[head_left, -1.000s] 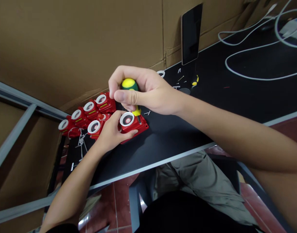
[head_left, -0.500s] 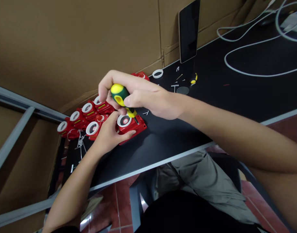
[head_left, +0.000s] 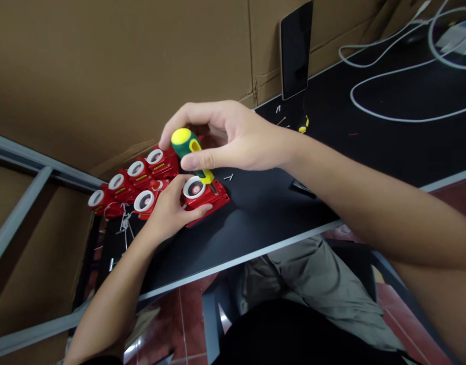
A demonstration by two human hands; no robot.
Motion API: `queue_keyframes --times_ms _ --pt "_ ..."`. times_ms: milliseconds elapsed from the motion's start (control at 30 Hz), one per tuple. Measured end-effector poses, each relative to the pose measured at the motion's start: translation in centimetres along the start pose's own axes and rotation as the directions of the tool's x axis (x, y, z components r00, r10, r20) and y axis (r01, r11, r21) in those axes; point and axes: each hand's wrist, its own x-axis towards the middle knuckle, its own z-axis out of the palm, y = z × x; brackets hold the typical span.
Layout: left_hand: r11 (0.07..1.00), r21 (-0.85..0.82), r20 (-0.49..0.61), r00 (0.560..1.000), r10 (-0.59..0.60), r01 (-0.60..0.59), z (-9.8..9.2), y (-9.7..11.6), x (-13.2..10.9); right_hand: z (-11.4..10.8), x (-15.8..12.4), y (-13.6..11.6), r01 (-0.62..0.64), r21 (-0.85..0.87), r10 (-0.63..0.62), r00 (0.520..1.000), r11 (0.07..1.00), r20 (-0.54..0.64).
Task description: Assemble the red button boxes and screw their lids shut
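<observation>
My left hand (head_left: 173, 204) grips a red box-like device (head_left: 219, 195) with a white ring (head_left: 193, 187) on its top, holding it against the black table. In my right hand (head_left: 225, 139) is a screwdriver (head_left: 186, 145) with a green and yellow handle, held between thumb and fingers. It leans, and its tip meets the corner of the red device; the screw head there is too small to make out. A second red device (head_left: 144, 202) with a white ring sits just left of my left hand. Two small screws (head_left: 228, 177) lie right of the held device.
Several more red devices (head_left: 118, 182) stand in a row along the cardboard wall (head_left: 141, 61). A tablet (head_left: 295, 50) leans at the back. Another yellow and black tool (head_left: 303, 123) lies near it. White cables (head_left: 388, 120) loop at the right. Metal T-shaped tools (head_left: 125, 225) lie at the left.
My right hand has turned about the screwdriver, its fingers opening into a looser hold, and the handle has rotated. My left hand and the red device stay put.
</observation>
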Motion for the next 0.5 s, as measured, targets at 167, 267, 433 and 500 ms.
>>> queue_keyframes --times_ms 167,267,433,500 --pt "0.998 0.038 -0.021 0.999 0.044 -0.043 0.0 -0.4 -0.1 1.0 0.4 0.3 -0.071 0.081 0.081 0.989 0.994 -0.127" --pt "0.999 0.033 -0.018 0.999 0.034 -0.034 0.0 -0.4 -0.1 1.9 0.5 0.6 -0.101 0.168 0.13 0.975 0.981 -0.178" --pt "0.998 0.023 -0.022 0.998 0.065 -0.064 0.1 0.0 -0.1 2.9 0.6 1.0 -0.128 0.364 0.174 0.98 0.923 -0.098" --pt "0.998 0.018 -0.027 0.998 0.053 -0.053 0.1 0.2 -0.2 2.9 0.6 1.2 -0.102 0.407 0.157 0.982 0.908 -0.104"
